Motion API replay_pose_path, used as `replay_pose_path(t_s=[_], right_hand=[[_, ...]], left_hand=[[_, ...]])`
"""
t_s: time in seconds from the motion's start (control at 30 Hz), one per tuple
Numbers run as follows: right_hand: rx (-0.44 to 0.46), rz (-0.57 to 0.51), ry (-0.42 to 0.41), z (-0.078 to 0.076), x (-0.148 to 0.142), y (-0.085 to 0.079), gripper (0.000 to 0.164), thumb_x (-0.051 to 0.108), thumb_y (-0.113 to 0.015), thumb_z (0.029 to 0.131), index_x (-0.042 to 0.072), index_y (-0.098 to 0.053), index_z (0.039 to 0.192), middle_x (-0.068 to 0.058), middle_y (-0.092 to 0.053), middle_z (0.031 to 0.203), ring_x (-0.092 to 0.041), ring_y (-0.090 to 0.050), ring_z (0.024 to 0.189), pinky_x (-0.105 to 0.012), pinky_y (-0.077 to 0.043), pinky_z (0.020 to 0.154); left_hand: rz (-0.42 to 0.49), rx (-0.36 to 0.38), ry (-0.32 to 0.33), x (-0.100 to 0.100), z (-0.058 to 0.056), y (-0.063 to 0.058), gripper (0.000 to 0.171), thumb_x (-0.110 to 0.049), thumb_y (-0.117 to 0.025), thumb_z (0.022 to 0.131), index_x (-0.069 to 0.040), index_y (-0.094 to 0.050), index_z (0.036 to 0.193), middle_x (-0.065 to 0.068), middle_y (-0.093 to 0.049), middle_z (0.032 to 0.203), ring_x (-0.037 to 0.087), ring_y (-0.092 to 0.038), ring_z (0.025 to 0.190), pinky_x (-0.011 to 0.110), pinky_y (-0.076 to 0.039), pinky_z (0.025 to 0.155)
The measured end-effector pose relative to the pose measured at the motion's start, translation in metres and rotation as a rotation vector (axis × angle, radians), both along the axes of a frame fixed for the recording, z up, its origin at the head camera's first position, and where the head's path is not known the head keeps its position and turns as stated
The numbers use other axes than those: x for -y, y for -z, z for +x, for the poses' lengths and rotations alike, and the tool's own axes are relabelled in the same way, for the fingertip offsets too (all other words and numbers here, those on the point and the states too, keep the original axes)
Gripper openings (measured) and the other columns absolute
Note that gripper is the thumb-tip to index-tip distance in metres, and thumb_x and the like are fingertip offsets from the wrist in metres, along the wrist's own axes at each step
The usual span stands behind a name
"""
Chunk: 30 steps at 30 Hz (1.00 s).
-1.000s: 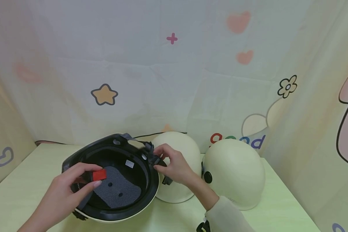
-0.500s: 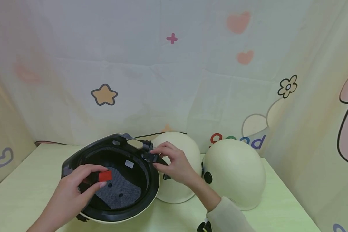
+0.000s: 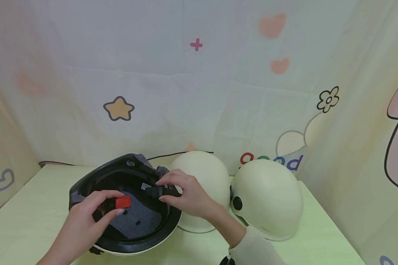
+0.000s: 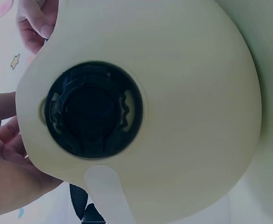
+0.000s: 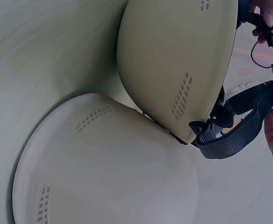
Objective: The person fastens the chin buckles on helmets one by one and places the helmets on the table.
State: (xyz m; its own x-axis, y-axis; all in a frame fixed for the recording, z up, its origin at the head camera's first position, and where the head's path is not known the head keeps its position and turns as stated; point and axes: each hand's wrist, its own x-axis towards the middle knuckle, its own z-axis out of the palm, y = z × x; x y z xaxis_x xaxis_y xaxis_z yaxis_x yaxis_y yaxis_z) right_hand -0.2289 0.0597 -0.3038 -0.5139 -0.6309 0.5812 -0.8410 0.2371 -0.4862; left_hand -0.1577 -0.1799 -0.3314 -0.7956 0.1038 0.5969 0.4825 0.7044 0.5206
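Observation:
A cream helmet lies upside down on the table, its black padded rim (image 3: 146, 244) facing up. Above its left side my left hand (image 3: 83, 217) pinches a black strap buckle with a red end (image 3: 123, 202). Over the helmet's right side my right hand (image 3: 194, 193) holds the other strap's black buckle end (image 3: 154, 191) between thumb and fingers. The two buckle ends face each other, apart. In the right wrist view the black webbing strap (image 5: 236, 144) loops from the helmet to my right hand. The left wrist view shows a round black fitting (image 4: 94, 109) on the shell.
Two more cream helmets stand dome up, one (image 3: 205, 176) right behind the held helmet and another (image 3: 268, 198) farther right. A thin black cable (image 3: 166, 155) runs along the back edge. A printed curtain (image 3: 172, 92) hangs behind the pale green table (image 3: 318, 228).
My right hand has moved left and slightly down with its buckle end, over the helmet's opening. My left hand has shifted a little right with the red-ended buckle, so the gap has narrowed.

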Motion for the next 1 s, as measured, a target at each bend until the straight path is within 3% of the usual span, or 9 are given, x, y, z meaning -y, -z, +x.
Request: replay_pose_path(t_s=[0.13, 0.4, 0.63, 1.0], right_hand=[[-0.008, 0.012, -0.024, 0.003, 0.005, 0.002, 0.024, -0.001, -0.073, 0.073, 0.000, -0.065, 0.096, -0.007, -0.064, 0.096, -0.016, -0.054, 0.091, -0.023, -0.045, 0.081], [-0.011, 0.023, -0.077, 0.006, 0.016, 0.008, 0.024, -0.003, -0.072, 0.074, -0.001, -0.064, 0.096, -0.008, -0.061, 0.096, -0.016, -0.053, 0.096, -0.021, -0.043, 0.085], [0.041, 0.052, -0.094, 0.009, 0.023, 0.008, 0.025, -0.003, -0.071, 0.076, -0.002, -0.062, 0.099, -0.009, -0.060, 0.100, -0.017, -0.051, 0.099, -0.021, -0.044, 0.084], [0.054, 0.047, -0.115, 0.009, 0.025, 0.011, 0.026, -0.004, -0.069, 0.077, -0.002, -0.060, 0.101, -0.010, -0.058, 0.103, -0.017, -0.052, 0.100, -0.023, -0.043, 0.088]], left_hand=[[-0.004, 0.009, -0.003, -0.001, 0.000, 0.001, 0.040, -0.008, -0.080, 0.067, -0.015, -0.064, 0.103, -0.003, -0.061, 0.095, 0.017, -0.058, 0.084, 0.035, -0.048, 0.068], [-0.007, 0.001, 0.006, -0.002, -0.002, 0.002, 0.039, -0.008, -0.080, 0.067, -0.016, -0.064, 0.102, -0.005, -0.061, 0.095, 0.016, -0.058, 0.084, 0.033, -0.048, 0.067], [-0.013, 0.001, 0.016, -0.001, -0.003, 0.001, 0.039, -0.009, -0.080, 0.068, -0.017, -0.064, 0.102, -0.006, -0.060, 0.096, 0.013, -0.056, 0.085, 0.032, -0.048, 0.068], [-0.014, -0.053, 0.069, 0.001, -0.002, 0.000, 0.041, -0.003, -0.080, 0.065, -0.015, -0.063, 0.100, -0.006, -0.058, 0.097, 0.006, -0.050, 0.083, 0.022, -0.047, 0.064]])
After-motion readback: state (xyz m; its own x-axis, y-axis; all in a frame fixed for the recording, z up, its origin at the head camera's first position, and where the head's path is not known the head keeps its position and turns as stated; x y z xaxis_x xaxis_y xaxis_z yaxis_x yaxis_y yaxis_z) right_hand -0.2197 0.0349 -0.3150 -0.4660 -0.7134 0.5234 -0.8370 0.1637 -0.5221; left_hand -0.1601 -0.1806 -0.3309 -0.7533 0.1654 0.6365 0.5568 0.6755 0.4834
